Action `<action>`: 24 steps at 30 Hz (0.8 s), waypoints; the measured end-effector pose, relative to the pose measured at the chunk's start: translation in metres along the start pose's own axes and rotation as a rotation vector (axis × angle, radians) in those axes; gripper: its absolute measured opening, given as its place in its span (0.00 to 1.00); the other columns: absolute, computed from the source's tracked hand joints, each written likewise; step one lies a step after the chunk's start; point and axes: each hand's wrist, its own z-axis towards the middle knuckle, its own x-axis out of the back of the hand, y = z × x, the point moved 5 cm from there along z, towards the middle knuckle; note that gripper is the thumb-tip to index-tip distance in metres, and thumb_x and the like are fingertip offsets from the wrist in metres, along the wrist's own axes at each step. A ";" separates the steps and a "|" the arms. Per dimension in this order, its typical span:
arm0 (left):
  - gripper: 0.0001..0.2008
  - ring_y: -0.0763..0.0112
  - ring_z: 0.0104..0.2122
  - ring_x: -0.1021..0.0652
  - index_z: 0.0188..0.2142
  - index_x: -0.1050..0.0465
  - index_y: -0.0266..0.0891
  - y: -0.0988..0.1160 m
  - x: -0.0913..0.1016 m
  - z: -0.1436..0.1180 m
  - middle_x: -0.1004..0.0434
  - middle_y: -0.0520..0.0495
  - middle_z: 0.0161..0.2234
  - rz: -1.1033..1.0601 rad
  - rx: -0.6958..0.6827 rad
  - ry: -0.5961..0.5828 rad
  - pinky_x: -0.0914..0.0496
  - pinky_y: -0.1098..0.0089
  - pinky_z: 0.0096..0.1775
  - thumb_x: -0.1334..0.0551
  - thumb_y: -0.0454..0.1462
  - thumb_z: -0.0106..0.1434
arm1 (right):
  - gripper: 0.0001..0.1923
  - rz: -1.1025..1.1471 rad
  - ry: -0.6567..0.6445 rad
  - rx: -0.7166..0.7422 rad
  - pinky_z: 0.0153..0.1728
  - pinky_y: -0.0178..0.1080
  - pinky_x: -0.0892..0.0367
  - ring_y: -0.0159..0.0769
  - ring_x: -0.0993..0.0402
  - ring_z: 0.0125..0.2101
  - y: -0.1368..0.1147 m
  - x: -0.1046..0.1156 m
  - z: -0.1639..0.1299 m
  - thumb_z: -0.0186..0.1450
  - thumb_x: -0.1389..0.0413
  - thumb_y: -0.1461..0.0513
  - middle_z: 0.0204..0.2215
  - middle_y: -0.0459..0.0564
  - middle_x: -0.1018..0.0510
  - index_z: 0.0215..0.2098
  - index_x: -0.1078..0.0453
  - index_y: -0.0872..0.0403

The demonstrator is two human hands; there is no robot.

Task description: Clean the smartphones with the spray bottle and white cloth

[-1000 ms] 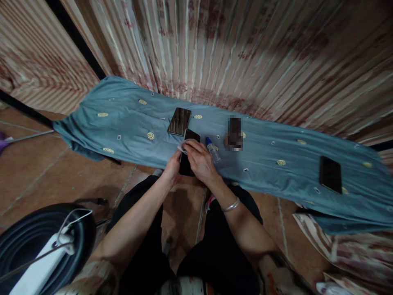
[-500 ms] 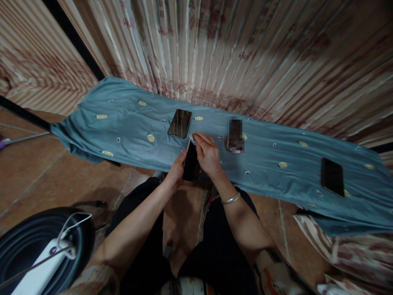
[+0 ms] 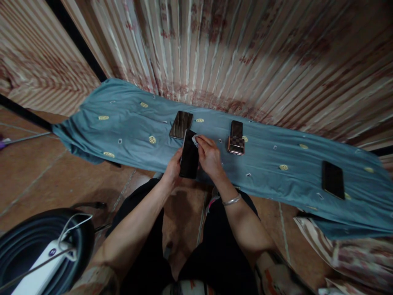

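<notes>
My left hand (image 3: 173, 167) grips a black phone (image 3: 188, 155) by its left edge, screen up, just over the near edge of a blue-grey cloth (image 3: 129, 123). My right hand (image 3: 210, 157) pinches a small white wipe (image 3: 194, 140) against the top right corner of that phone's screen. A silver bracelet sits on my right wrist.
On the cloth lie a glossy dark phone (image 3: 181, 124) just beyond the held one, a gold-edged checkered phone (image 3: 236, 137) to the right, and a black phone (image 3: 333, 179) far right. A striped curtain hangs behind. A black round tub with a white power strip (image 3: 39, 270) sits at lower left.
The held phone was tilted on edge half a second ago and now lies flatter, screen up. The wipe has moved up to its top right corner. The small bottle behind my right hand is now hidden.
</notes>
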 end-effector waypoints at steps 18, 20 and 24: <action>0.14 0.73 0.38 0.20 0.34 0.24 0.35 -0.004 0.003 0.009 0.20 0.50 0.30 -0.062 -0.069 0.080 0.28 0.74 0.48 0.48 0.33 0.70 | 0.22 0.051 -0.061 0.105 0.61 0.48 0.33 0.42 0.29 0.56 -0.033 -0.004 -0.013 0.69 0.55 0.68 0.55 0.54 0.24 0.56 0.28 0.53; 0.17 0.74 0.35 0.21 0.32 0.25 0.35 -0.002 0.004 0.010 0.23 0.51 0.26 -0.080 -0.056 0.098 0.29 0.75 0.46 0.50 0.33 0.72 | 0.22 0.062 -0.068 0.141 0.61 0.47 0.33 0.42 0.29 0.56 -0.041 -0.006 -0.017 0.69 0.55 0.68 0.55 0.54 0.23 0.55 0.27 0.54; 0.15 0.76 0.31 0.23 0.34 0.25 0.34 -0.003 0.002 0.012 0.24 0.52 0.26 -0.107 -0.072 0.080 0.28 0.76 0.44 0.49 0.32 0.71 | 0.21 0.051 -0.031 0.146 0.60 0.45 0.32 0.43 0.29 0.55 -0.040 -0.004 -0.016 0.70 0.56 0.67 0.54 0.58 0.23 0.54 0.26 0.59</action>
